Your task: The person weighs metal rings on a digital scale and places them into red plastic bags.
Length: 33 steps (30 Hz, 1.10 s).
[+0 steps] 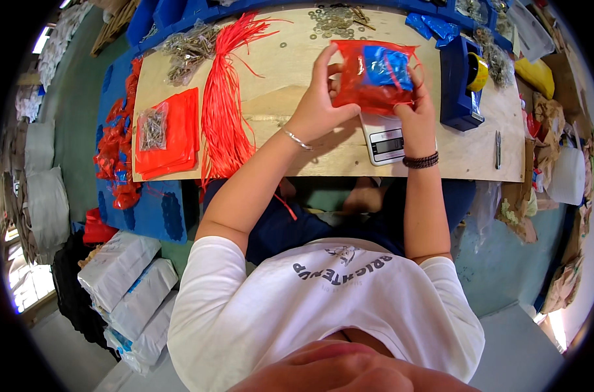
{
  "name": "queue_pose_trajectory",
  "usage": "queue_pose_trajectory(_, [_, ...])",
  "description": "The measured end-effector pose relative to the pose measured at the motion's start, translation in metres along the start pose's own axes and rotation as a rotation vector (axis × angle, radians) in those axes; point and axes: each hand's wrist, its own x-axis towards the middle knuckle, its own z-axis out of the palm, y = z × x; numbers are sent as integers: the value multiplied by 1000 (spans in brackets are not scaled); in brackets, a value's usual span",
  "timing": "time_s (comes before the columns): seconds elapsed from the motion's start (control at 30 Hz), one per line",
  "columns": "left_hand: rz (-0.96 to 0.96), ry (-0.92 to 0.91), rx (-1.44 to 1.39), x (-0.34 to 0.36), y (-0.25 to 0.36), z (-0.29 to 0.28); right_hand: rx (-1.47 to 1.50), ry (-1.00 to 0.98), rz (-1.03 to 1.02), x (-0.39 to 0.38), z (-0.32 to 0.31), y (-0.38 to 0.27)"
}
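Observation:
Between my two hands is a red plastic bag (352, 85) with a blue packet (387, 66) showing in it. My left hand (323, 91) grips the bag's left side, fingers behind and thumb along the lower edge. On the opposite side my right hand (416, 108) pinches the lower right corner. The bag is held up over a white digital scale (383, 145), hiding much of it. To the left lie a long bundle of red plastic strips (224, 104) and a stack of flat red bags (173, 147), topped by a clear packet of metal parts (152, 128).
Loose washers (333, 23) lie at the table's (271, 91) far edge, near blue bins (169, 16). A blue tape dispenser (455, 85) with yellow tape stands right, beyond a pen (497, 149). Filled red bags (117, 157) hang at left; white wrapped packages (124, 268) are stacked below.

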Motion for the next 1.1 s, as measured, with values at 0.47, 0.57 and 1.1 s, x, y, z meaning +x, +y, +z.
queue_pose_trajectory(0.47, [-315, -9, -4, -7, -38, -8, -62, 300, 77, -41, -86, 18])
queue_pose_trajectory(0.57, [-319, -35, 8, -4, -36, -1, 239, 340, -12, -42, -105, 41])
queue_pose_trajectory(1.1, [-331, -49, 165, 1, -45, 4, 154, 362, 14, -37, -103, 43])
